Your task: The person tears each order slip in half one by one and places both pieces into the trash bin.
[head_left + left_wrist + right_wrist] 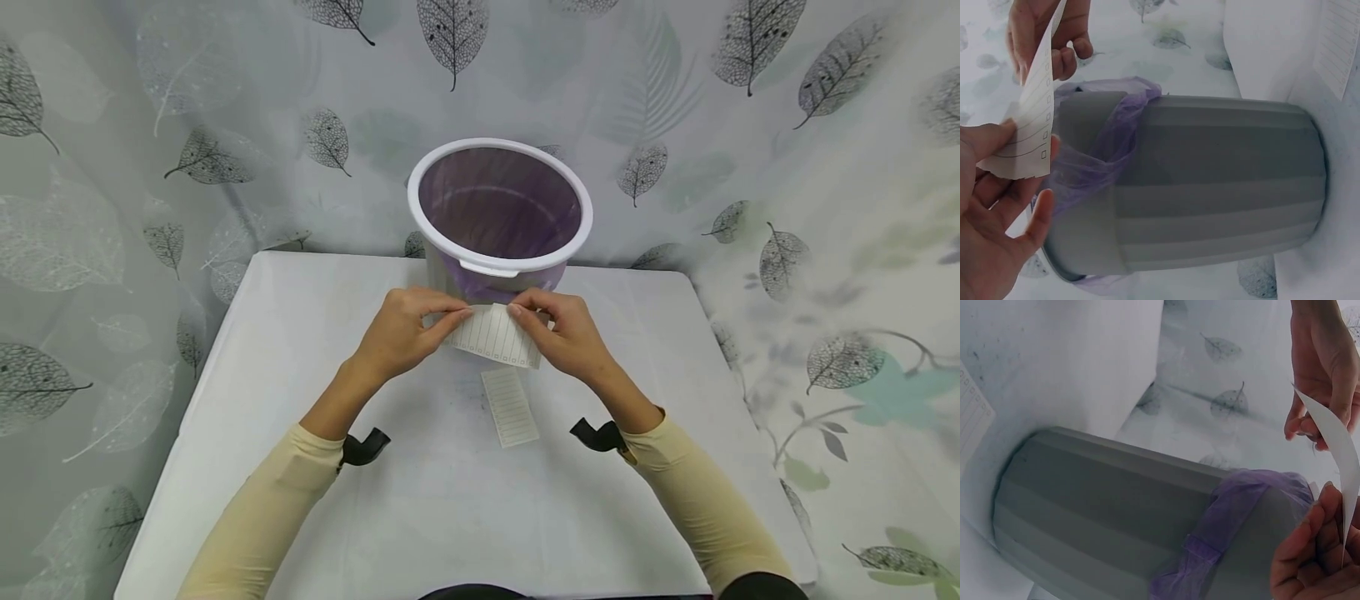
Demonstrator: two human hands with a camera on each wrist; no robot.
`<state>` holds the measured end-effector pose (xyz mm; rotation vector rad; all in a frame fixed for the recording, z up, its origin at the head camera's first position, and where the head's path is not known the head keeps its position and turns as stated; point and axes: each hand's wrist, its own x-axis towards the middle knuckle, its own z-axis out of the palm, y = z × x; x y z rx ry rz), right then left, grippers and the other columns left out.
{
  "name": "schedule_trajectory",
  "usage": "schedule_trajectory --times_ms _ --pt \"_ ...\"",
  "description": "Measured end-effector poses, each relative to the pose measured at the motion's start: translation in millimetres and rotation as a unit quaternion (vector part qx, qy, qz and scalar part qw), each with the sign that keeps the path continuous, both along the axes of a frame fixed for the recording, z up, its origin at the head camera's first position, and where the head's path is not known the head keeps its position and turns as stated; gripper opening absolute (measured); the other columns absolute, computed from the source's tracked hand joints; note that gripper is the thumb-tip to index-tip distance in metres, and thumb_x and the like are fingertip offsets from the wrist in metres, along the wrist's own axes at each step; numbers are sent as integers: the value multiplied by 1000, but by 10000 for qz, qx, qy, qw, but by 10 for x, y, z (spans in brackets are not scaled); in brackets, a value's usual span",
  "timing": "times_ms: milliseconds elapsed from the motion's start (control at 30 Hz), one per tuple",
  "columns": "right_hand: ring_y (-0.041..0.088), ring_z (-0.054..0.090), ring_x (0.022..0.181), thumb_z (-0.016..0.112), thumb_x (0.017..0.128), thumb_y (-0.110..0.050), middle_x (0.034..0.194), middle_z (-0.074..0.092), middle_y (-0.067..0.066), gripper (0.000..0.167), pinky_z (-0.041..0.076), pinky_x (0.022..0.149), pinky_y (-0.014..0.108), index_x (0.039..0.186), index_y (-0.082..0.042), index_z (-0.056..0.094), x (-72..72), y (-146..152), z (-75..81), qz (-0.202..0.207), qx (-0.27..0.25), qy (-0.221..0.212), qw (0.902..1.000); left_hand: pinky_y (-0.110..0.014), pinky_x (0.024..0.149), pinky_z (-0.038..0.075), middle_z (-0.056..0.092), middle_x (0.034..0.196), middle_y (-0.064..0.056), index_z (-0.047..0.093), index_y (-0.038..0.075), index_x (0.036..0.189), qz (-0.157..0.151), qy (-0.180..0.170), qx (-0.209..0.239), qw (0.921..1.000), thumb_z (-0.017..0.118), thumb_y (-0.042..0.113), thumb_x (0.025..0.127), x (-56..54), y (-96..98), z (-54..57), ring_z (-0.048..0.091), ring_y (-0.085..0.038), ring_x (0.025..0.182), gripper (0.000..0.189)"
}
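Both hands hold a lined paper sheet (pixel 495 337) with a row of small checkboxes, up in front of the trash bin. My left hand (pixel 401 332) pinches its left part between thumb and fingers, and my right hand (pixel 568 335) pinches its upper right part. Seen from the left wrist, the sheet (pixel 1034 119) bends between the two hands, its lower edge looking uneven. In the right wrist view its plain side (pixel 1340 453) shows as a curved strip. Below the hands, a second lined paper strip (pixel 510 407) lies flat on the white table.
The trash bin (pixel 1222 175), grey with a white rim (pixel 498 265), stands at the table's far edge. A purple plastic bag (pixel 1107 147) lines it and folds over its outside. Behind hangs a leaf-patterned curtain (pixel 255 100). The white table (pixel 420 517) extends toward the person.
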<state>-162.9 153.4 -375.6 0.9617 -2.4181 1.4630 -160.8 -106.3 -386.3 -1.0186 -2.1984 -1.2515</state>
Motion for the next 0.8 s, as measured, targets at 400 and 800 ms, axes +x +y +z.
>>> schedule_trajectory --times_ms 400,800 --pt "18 60 64 66 102 -4 83 72 5 11 47 55 24 96 0 74 4 -29 -36 -272 -208 40 9994 -39 75 55 78 91 -5 82 1 98 96 275 145 9995 80 3 91 17 4 -6 73 -21 80 8" --pt "15 61 66 65 102 0 82 71 11 11 48 55 22 95 5 72 5 10 -30 -424 -642 -50 9970 -37 66 54 78 92 -10 81 -3 98 214 375 547 9976 81 -3 88 52 -52 12 72 -22 80 10"
